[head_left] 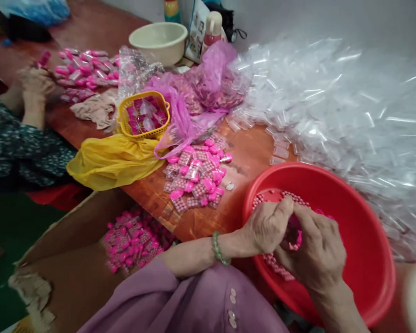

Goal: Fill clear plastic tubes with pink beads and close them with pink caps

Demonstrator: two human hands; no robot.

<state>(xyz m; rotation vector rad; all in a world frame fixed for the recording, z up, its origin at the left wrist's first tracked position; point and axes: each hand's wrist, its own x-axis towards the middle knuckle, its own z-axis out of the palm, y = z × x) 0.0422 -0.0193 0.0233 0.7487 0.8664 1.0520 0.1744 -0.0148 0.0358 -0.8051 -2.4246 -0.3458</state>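
Observation:
Over a red basin (360, 259) holding many small pink beads (280, 268), my two hands meet. My left hand (268, 226), with a green bead bracelet (221, 248) at its wrist, is closed, its fingers pinched beside the other hand. My right hand (317, 245) is curled around a small dark pink item (294, 233), mostly hidden by the fingers. What my left fingertips hold is too hidden to tell. Left of the basin, a pile of clear packs with pink beads and pink caps (196, 175) lies on the table.
Clear empty cases (333, 101) are heaped right and behind. Further left lie a yellow basket (143, 132), a yellow bag (114, 159) and pink plastic bags (194, 92). A cardboard box (72, 263) with filled packs stands below the table edge. Another person's hands (36, 83) work at far left.

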